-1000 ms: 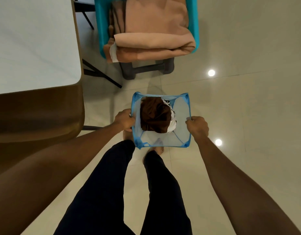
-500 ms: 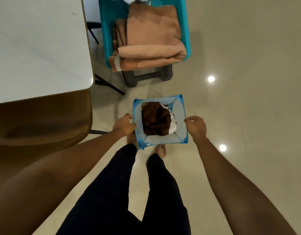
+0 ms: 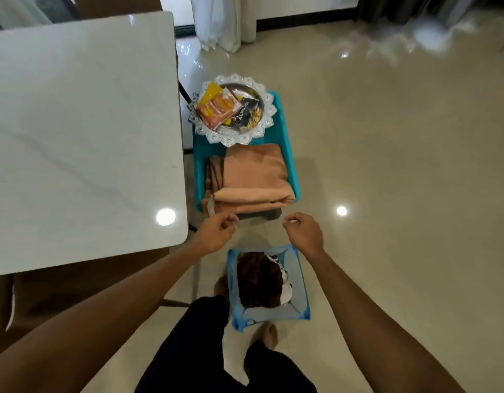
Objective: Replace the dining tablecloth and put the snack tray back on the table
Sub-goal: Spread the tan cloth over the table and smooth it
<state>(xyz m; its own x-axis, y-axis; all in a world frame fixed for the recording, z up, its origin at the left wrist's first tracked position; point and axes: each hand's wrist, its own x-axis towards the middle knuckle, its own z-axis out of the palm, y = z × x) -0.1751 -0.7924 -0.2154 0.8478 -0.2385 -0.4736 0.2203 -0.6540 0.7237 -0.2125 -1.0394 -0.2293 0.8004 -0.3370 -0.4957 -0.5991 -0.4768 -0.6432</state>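
Note:
A bare white dining table [image 3: 75,123] fills the left. Beside it a teal bin [image 3: 287,154] on a dark stool holds a folded peach tablecloth [image 3: 253,180] and, at its far end, a silver lace-edged snack tray [image 3: 262,129] with snack packets. On the floor at my feet stands a blue mesh hamper [image 3: 300,282] with a crumpled brown cloth [image 3: 259,282] inside. My left hand [image 3: 215,235] and my right hand [image 3: 303,235] hover above the hamper's far rim, just short of the folded cloth, fingers loosely curled and holding nothing.
A brown chair [image 3: 75,293] is tucked at the table's near edge. White curtains [image 3: 216,21] hang at the back wall. Glossy beige floor tiles [image 3: 401,194] stretch to the right. My dark-trousered legs stand behind the hamper.
Both hands have let go of the hamper's rim and lifted forward toward the folded peach cloth. The view has tilted up, and the snack tray and more of the table now show.

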